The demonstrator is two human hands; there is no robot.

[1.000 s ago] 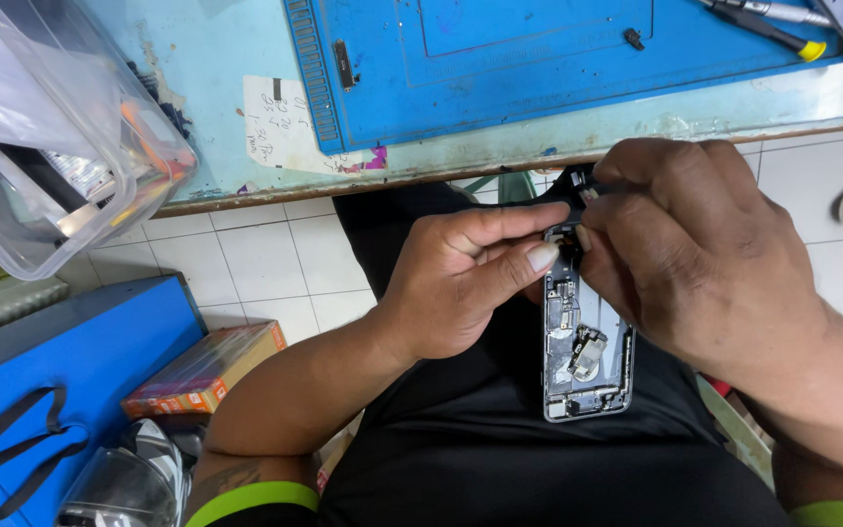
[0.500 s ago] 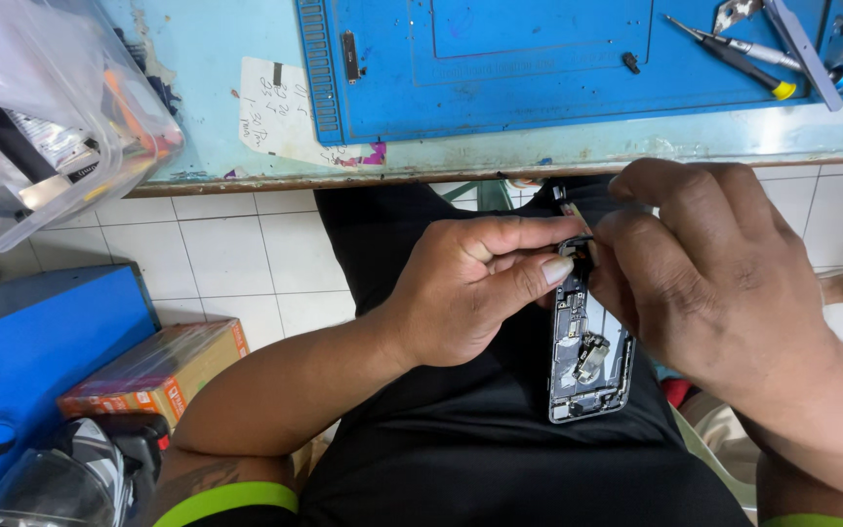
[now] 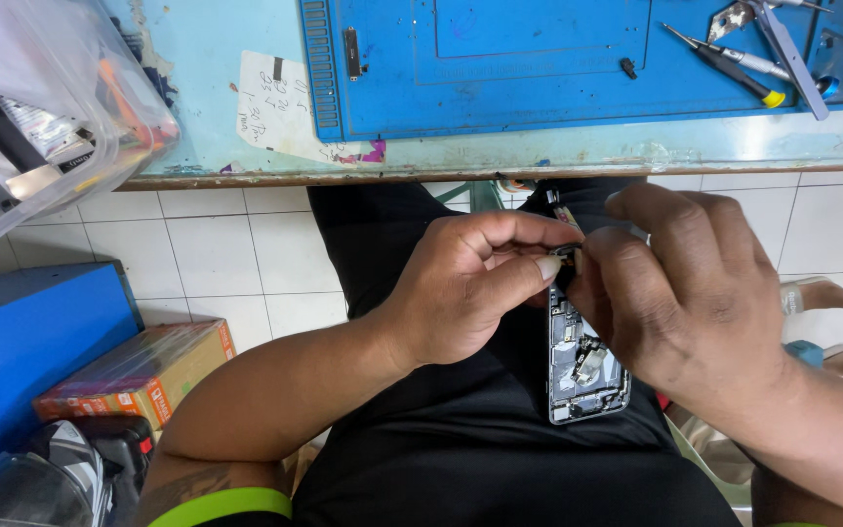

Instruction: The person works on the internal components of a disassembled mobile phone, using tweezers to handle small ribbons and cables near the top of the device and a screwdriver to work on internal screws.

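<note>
An opened phone frame with bare inner parts rests on my lap over black clothing. My left hand grips its upper end, thumb pressed near a small dark part at the top edge. My right hand pinches that same small part from the right, fingers curled over the top of the phone. What exactly sits between the fingertips is hidden.
A blue work mat lies on the pale bench, with a screwdriver and tweezers at its right end. A clear plastic box overhangs the bench's left edge. A cardboard box and a blue case sit on the tiled floor.
The view has shifted a little, so more of the bench shows. Both hands stay on the top of the phone, with only slight finger movement.
</note>
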